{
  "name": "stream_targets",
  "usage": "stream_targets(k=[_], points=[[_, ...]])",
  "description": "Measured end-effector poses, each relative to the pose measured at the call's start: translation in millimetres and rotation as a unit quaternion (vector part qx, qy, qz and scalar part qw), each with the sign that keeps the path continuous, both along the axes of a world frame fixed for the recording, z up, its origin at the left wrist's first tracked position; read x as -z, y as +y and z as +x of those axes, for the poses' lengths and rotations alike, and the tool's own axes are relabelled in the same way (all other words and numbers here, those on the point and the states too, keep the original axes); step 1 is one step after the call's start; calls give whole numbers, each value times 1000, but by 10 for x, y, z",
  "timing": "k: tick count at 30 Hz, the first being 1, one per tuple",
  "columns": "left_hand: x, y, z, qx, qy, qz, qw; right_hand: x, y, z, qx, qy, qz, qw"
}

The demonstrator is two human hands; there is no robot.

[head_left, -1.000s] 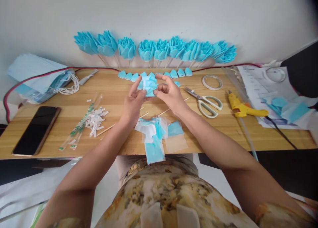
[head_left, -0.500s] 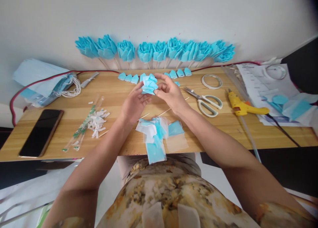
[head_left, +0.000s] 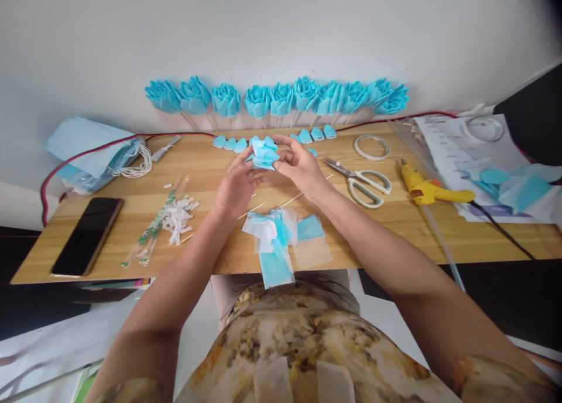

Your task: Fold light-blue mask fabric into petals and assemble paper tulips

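Between my two hands, above the middle of the table, is a blue fabric flower [head_left: 265,153] with layered petals. My left hand [head_left: 237,183] grips its left side with the fingertips. On the other side, my right hand [head_left: 302,167] pinches its lower right edge between thumb and fingers. Just behind lies a row of loose blue petals [head_left: 317,135], partly hidden by the hands. Below the hands, blue and white fabric scraps [head_left: 276,239] are heaped at the table's front edge, with thin wooden sticks [head_left: 292,200] lying nearby.
Several finished blue flowers [head_left: 281,99] on sticks lean against the wall. Scissors [head_left: 366,183], a tape roll [head_left: 372,147] and a yellow glue gun [head_left: 432,189] lie to the right. Leftward are a phone [head_left: 88,236], white paper bits [head_left: 179,215], and a bagged stack of sheets [head_left: 94,151].
The view has shifted slightly, so the table's things appear a little displaced. Both hands stay on the flower, which looks slightly turned.
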State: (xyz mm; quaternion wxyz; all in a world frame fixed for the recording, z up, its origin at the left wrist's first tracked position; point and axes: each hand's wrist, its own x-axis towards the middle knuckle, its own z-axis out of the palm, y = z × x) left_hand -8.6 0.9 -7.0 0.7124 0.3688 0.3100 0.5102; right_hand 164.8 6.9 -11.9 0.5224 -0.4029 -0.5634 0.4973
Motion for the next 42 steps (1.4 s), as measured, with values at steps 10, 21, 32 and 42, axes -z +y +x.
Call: stream_targets(k=[10, 21, 32, 42], points=[[102, 137, -89, -67, 104, 53, 991, -57, 25, 130, -15, -110, 39, 993], [44, 113, -145, -94, 333, 293, 891, -194, -87, 179, -16, -339, 160, 927], [47, 151, -120, -122, 212, 160, 956, -201, -21, 242, 16, -265, 154, 952], [22, 85, -67, -114, 216, 155, 957, -203, -63, 165, 2, -309, 144, 940]])
